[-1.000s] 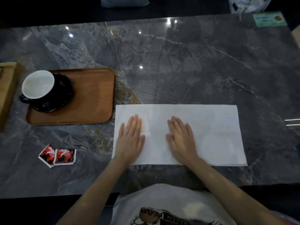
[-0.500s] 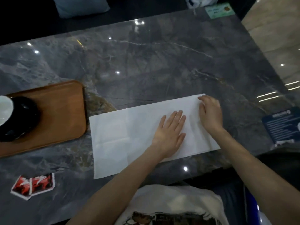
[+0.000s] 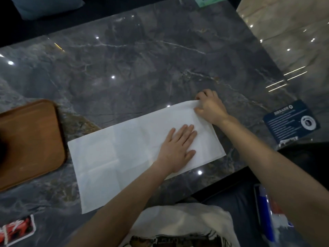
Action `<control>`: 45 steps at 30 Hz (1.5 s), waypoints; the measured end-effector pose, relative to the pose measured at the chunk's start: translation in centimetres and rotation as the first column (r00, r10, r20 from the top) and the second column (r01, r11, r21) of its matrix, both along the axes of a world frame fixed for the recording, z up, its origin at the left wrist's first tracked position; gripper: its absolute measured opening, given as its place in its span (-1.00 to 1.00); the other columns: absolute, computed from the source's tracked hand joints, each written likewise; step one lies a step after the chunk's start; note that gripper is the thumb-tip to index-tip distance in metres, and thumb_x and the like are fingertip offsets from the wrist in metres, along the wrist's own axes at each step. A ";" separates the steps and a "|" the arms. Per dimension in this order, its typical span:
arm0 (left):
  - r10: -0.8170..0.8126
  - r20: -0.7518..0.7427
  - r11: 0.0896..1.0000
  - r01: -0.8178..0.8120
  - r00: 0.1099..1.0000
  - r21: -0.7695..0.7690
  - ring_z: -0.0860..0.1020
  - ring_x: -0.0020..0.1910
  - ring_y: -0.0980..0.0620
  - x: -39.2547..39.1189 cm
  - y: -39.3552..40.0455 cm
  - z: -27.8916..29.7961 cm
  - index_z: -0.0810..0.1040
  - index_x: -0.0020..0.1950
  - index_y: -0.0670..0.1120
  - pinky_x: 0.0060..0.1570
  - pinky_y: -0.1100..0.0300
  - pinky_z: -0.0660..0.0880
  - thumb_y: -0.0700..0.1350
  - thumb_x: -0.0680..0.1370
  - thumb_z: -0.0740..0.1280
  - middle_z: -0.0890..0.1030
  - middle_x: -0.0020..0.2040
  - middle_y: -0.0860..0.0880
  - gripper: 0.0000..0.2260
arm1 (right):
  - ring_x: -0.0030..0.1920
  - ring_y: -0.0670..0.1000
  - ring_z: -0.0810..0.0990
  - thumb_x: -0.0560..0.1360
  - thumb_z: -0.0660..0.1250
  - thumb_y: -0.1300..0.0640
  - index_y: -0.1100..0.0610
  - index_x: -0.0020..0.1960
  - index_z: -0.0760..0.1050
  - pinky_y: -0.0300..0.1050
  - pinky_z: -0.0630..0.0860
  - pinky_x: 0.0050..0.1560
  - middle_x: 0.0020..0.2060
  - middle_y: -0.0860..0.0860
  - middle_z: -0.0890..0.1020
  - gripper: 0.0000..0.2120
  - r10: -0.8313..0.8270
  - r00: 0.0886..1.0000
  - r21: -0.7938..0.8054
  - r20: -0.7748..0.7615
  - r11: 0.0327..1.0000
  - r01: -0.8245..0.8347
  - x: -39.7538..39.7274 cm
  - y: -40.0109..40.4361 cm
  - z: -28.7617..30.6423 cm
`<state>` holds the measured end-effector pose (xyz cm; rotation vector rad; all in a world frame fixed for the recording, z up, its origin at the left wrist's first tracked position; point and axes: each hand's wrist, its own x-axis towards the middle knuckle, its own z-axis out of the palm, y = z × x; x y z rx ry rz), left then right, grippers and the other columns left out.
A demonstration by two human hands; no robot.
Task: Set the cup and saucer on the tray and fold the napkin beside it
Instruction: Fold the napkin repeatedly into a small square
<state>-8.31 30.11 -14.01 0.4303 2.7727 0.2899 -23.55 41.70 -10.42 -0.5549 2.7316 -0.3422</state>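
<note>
The napkin (image 3: 124,157) lies flat on the dark marbled surface (image 3: 142,68), just beside the right edge of the wooden tray (image 3: 32,139). It is a long white rectangle with faint crease lines across it. The cup and saucer are almost out of the picture; only a dark shape shows at the left border on the tray, so I cannot tell how they stand.

The left hand (image 3: 179,148) is released and flat, palm down, and it presses the right half of the napkin to the surface. The right hand (image 3: 210,107) is grasping the far right corner of the napkin, with the fingers curled around the edge, and this corner appears a little lifted from the surface.

I judge the napkin to be very light, thin and soft, with no stiffness of its own. It will bend wherever it is not supported, and it can slide easily on the polished stone, so one hand should hold it down while the other folds. It looks like paper or thin cloth, so a hard pull could tear or wrinkle it. The best places to hold it are the corners and the short edge, with a light pinch, and the old crease lines can guide the new fold.
</note>
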 end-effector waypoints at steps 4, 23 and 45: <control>0.011 0.052 1.000 -0.012 0.999 0.029 -0.20 0.51 0.05 -0.1 0.0 0.4 -0.17 0.52 -0.02 0.43 0.04 -0.28 0.14 0.57 -0.17 -0.16 0.55 0.02 -0.45 | -0.03 0.11 0.48 0.43 0.32 0.25 0.21 0.02 0.42 -0.13 0.36 -0.13 -0.09 0.12 0.51 -0.81 -0.128 0.980 -0.220 0.151 0.962 0.160 -0.3 -0.1 0.9; 0.711 0.398 0.250 -0.738 0.580 0.627 0.50 0.10 0.07 -0.1 -0.4 10.0 0.16 0.48 -0.05 -0.03 0.40 0.35 -0.20 0.59 0.15 0.51 0.27 -0.07 -0.55 | -0.56 -0.05 0.54 0.46 0.27 0.29 0.15 0.02 0.50 -0.21 0.50 -0.51 -0.42 0.11 0.56 -0.84 0.012 0.852 -0.478 0.524 0.832 0.282 3.3 -7.8 8.7; 0.889 0.426 -0.102 -0.831 0.171 0.546 0.59 -0.01 0.03 15.2 -10.8 8.3 0.35 0.36 -0.04 -0.02 0.08 0.57 -0.16 0.57 0.23 0.60 0.07 -0.02 -0.66 | -0.26 -0.13 0.52 0.50 0.32 0.17 0.23 -0.08 0.60 -0.48 0.37 -0.29 -0.21 0.09 0.62 -0.86 0.582 0.711 -0.588 0.394 0.754 -0.292 9.2 -23.7 7.4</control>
